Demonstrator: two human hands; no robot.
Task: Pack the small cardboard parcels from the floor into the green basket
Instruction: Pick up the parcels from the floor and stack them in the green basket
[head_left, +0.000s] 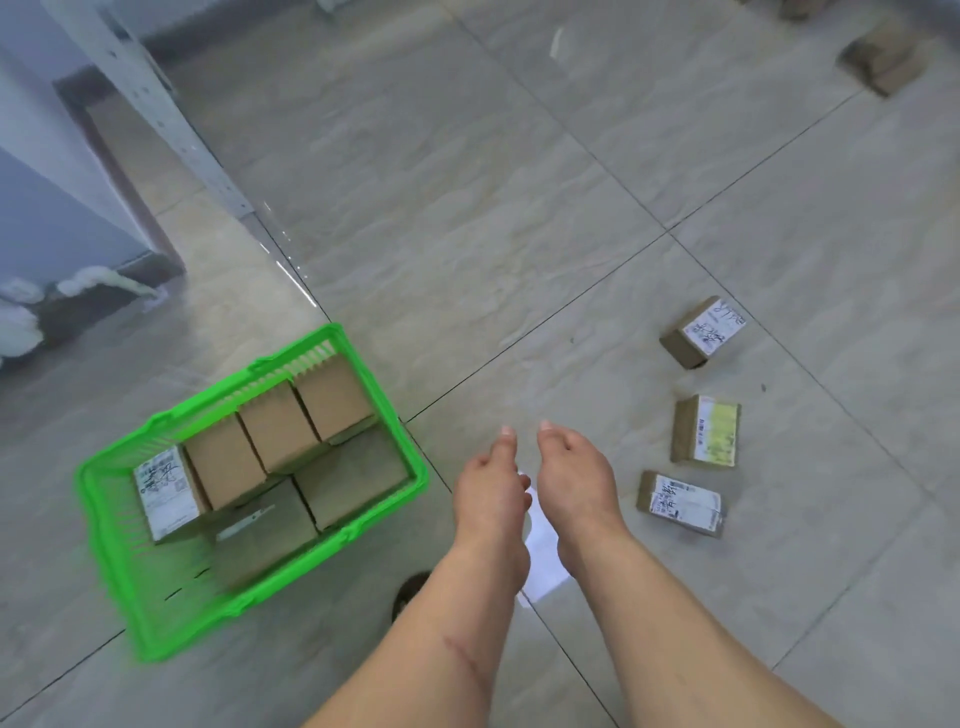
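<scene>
my left hand (491, 480) and right hand (574, 475) hang side by side over the floor, fingers loose, holding nothing. the green basket (415, 457) sits to their left, already partly filled. the nearest parcel (681, 503) lies on the floor just right of my right hand, its long axis running left to right, so the right hand is nearer for it.

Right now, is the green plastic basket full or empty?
Partly full: green plastic basket holds six brown cardboard parcels; bare floor near one end.
</scene>
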